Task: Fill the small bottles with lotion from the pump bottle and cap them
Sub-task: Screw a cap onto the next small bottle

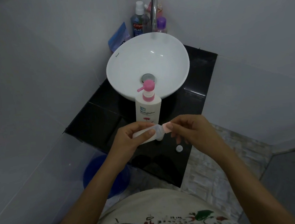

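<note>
Here, left hand (136,135) grip clamped on small translucent plastic bottle (146,135), right hand (188,128) pinching its clear cap (165,127)

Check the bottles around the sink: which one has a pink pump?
The white Shokubutsu bottle on the counter, in front of the basin. Those behind by the faucet have white or purple caps.

Readable words on three things at the washbasin

The pump bottle (148,110) carries "Shokubutsu" in blue letters; the blue bottle (137,27) behind shows "Colgate" partly and "PLAX"; the white sink (114,65) has the small mark "Kassa" on its rim, hard to read; the shirt print is not readable.
</note>
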Demonstrator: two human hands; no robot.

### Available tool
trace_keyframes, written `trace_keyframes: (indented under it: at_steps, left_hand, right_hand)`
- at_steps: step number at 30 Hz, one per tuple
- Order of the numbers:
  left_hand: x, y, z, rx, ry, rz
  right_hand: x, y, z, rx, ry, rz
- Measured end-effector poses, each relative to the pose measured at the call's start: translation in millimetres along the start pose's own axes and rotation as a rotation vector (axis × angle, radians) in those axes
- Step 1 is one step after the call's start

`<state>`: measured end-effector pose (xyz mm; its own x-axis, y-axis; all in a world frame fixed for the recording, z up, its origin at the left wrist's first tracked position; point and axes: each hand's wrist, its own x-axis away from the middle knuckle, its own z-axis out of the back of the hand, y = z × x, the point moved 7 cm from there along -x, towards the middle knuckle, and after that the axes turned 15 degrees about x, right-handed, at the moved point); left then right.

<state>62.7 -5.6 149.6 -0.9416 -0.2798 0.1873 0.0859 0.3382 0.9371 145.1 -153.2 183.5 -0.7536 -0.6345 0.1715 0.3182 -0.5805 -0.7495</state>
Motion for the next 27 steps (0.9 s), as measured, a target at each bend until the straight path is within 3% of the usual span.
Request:
trace_keyframes:
  at_steps: [3, 9, 14, 19, 24, 27]
  left_hand:
    - [0.7, 1.6, -2.3, -0.007, -0.01, 0.005]
    - [3.3, 5.1, -3.2, -0.022, -0.013, -0.012]
    - [6.2, 6.0, -6.1, -0.019, -0.02, -0.01]
    - [7.6, 5.2, -3.5, -0.006, 0.002, 0.01]
    - [8.2, 4.1, -5.7, -0.008, 0.001, 0.017]
    - [7.6, 4.4, -5.5, -0.008, 0.004, 0.019]
  right_hand:
    - [0.6, -0.6, -0.9, 0.099, 0.015, -0.044]
    - [3.5, -5.9, 5.0, -0.021, -0.053, 0.081]
    - [5.0, -2.7, 2.9, 0.056, 0.036, -0.021]
    - [7.4, -4.2, 5.3, 0.023, -0.062, 0.093]
    - [7.3, 1.0, 3.0, 0.054, 0.011, -0.013]
    - [7.6, -0.7, 3.9, -0.006, -0.021, 0.025]
